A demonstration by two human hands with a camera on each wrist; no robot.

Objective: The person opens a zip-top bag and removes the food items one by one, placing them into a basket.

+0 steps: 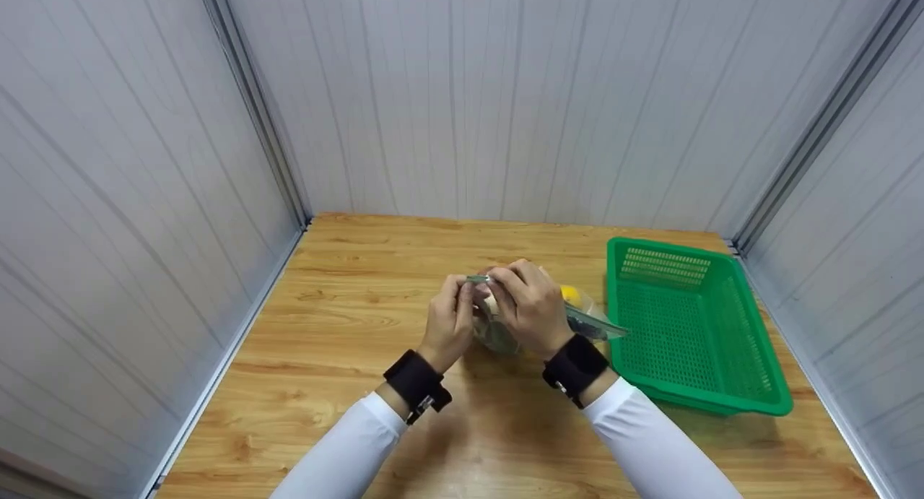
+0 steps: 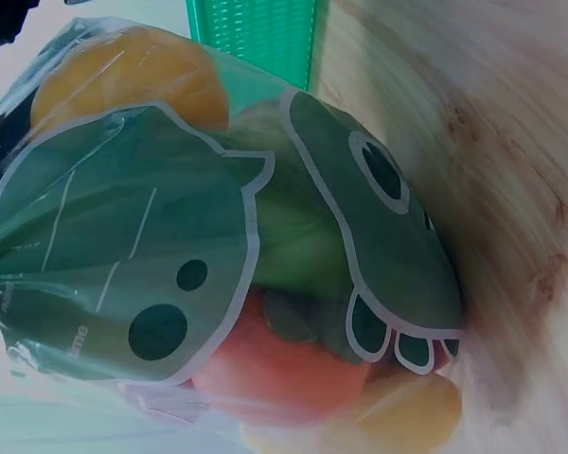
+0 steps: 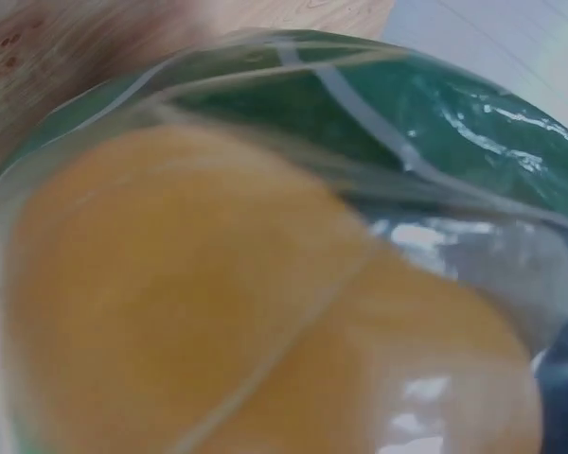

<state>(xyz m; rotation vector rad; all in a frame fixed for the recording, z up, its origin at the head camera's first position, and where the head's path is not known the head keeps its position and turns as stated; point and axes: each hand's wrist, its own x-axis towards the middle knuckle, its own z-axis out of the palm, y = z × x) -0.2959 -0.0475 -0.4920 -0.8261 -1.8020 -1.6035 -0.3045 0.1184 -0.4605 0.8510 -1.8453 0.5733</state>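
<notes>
A clear zip bag with a green printed pattern (image 2: 123, 246) is packed with round and long produce-like items. My left hand (image 1: 447, 320) pinches the bag's top edge between thumb and fingers. Close beside it, my right hand (image 1: 533, 310) pinches the same edge, and the zip strip (image 1: 598, 321) runs out past its right side. Through the plastic show a yellow-orange item (image 2: 137, 76), a red-orange round one (image 2: 275, 369) and a green one between them. A large orange-yellow item (image 3: 189, 284), narrower at one end, fills the right wrist view behind the film.
A green plastic basket (image 1: 765, 340) with slotted walls stands on the right of the wooden table (image 1: 346, 304), close to the bag. Pale panel walls (image 1: 462, 102) enclose the table at the back and both sides.
</notes>
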